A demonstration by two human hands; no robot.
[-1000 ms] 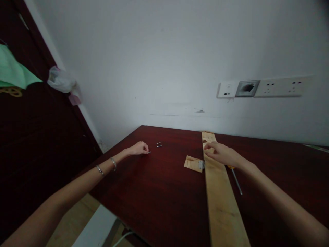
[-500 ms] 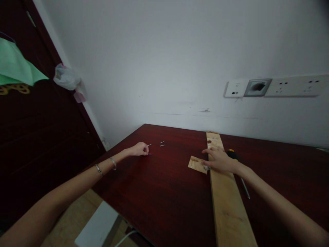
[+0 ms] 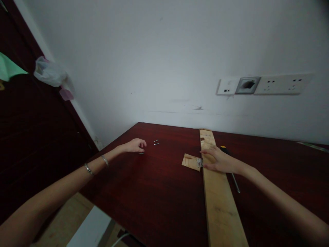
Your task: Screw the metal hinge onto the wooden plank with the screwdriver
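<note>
My left hand (image 3: 134, 145) is over the left part of the dark red table, its fingers curled and apart with nothing seen between them. Just below its fingertips lies a screw (image 3: 141, 153); two more screws (image 3: 156, 144) lie to its right. My right hand (image 3: 218, 159) rests across a long wooden board (image 3: 223, 209), fingers spread. Its fingertips are beside a small metal piece (image 3: 200, 162) at the joint between the board and a short wood piece (image 3: 189, 161). A screwdriver (image 3: 235, 183) lies right of the board, partly hidden by my right hand.
The table (image 3: 159, 195) meets a white wall with a row of sockets (image 3: 277, 85). A plastic bag (image 3: 50, 72) hangs by the dark door at the left. Below the table's left edge stands a white box (image 3: 89, 228).
The view has shifted slightly to the right. My left hand has opened, and the screw seen at its upper fingertips no longer shows. My right hand stays on the board.
</note>
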